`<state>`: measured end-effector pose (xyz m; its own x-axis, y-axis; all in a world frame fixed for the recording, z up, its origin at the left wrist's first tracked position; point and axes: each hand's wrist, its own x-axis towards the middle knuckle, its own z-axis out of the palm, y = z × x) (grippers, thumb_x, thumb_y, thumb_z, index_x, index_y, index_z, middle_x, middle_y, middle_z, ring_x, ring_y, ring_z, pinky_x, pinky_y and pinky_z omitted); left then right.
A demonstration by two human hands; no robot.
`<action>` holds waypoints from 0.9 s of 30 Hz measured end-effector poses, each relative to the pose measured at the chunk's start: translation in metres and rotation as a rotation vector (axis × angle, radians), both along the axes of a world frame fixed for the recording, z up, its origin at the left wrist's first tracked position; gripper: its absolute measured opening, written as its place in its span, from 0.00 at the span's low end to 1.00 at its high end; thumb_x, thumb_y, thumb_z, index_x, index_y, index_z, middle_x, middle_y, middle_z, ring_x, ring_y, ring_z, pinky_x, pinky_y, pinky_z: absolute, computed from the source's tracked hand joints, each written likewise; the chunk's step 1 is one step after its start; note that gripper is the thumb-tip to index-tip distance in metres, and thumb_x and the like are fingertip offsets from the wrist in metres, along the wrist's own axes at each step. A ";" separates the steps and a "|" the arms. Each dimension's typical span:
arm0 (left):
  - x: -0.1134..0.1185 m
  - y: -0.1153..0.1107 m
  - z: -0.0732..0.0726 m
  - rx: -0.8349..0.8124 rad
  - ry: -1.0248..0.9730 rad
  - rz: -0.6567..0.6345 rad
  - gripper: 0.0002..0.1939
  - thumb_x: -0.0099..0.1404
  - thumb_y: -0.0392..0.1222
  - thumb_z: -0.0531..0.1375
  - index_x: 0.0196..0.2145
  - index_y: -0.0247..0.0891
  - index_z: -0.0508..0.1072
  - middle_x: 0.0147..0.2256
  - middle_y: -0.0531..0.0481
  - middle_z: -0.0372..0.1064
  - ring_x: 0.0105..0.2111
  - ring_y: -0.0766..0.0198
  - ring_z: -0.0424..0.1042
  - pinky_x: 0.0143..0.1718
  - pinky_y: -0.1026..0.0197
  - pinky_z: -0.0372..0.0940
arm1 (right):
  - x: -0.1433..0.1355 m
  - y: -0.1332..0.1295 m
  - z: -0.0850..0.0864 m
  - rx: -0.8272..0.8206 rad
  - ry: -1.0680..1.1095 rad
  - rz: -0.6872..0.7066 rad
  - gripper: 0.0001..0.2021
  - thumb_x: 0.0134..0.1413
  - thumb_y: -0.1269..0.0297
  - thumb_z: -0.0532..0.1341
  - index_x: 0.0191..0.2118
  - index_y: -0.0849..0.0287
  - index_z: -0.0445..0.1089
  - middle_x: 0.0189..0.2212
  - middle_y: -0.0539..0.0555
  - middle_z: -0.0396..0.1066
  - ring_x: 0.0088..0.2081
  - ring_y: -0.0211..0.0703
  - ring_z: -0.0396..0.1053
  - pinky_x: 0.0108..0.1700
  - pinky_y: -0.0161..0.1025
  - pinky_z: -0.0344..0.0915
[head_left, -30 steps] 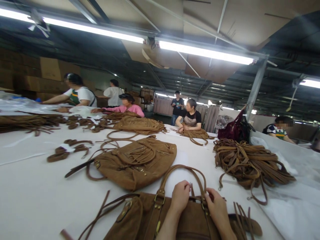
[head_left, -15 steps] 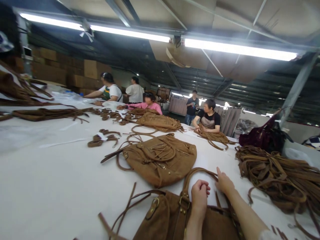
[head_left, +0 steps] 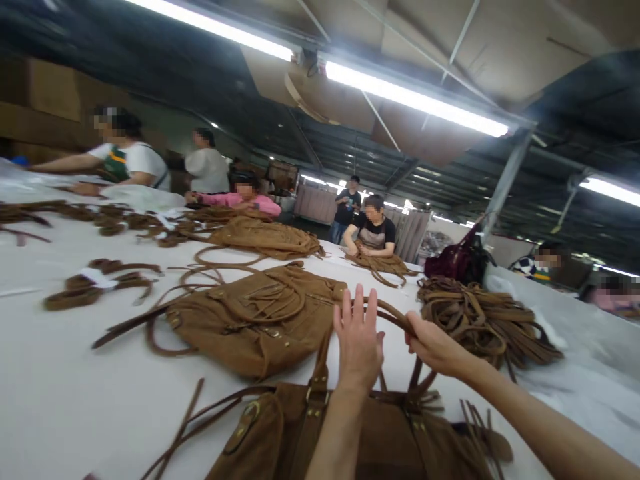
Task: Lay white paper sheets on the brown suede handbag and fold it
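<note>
Close in front of me lies a brown handbag with brass-coloured rivets and buckles, its lower part cut off by the frame. My right hand is wrapped round the raised bag handle on its right side. With fingers stretched upward, my left hand is up against the handles, its back toward me; whether the palm touches them is hidden. Just beyond, a second brown bag lies flat on the white table, its straps looped on top. Thin cords trail from the near bag's left side.
A heap of brown straps lies to the right, with a dark maroon bag behind it. Bundled straps lie at left. Another brown bag is farther back. Several co-workers are around the table, one person handling a brown bag.
The view has swung right. My right hand, earlier pointing at the handle, now grips it. My left hand has gone from curled to stretched open, reaching farther forward.
</note>
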<state>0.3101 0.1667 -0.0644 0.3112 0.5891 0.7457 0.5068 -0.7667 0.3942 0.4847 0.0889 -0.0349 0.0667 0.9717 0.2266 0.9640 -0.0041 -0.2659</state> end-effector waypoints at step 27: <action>0.017 0.009 0.033 -0.081 0.380 -0.118 0.11 0.70 0.46 0.47 0.35 0.43 0.65 0.33 0.48 0.72 0.34 0.54 0.71 0.29 0.58 0.53 | 0.215 -0.343 -0.065 0.116 0.293 -0.973 0.07 0.42 0.64 0.60 0.31 0.56 0.74 0.30 0.54 0.76 0.28 0.45 0.71 0.26 0.37 0.63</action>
<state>0.3272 0.1758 -0.0319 0.6249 0.5850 0.5170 0.5382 -0.8025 0.2576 0.6999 -0.2544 -0.1002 0.8827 0.4403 0.1642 0.4541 -0.7094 -0.5391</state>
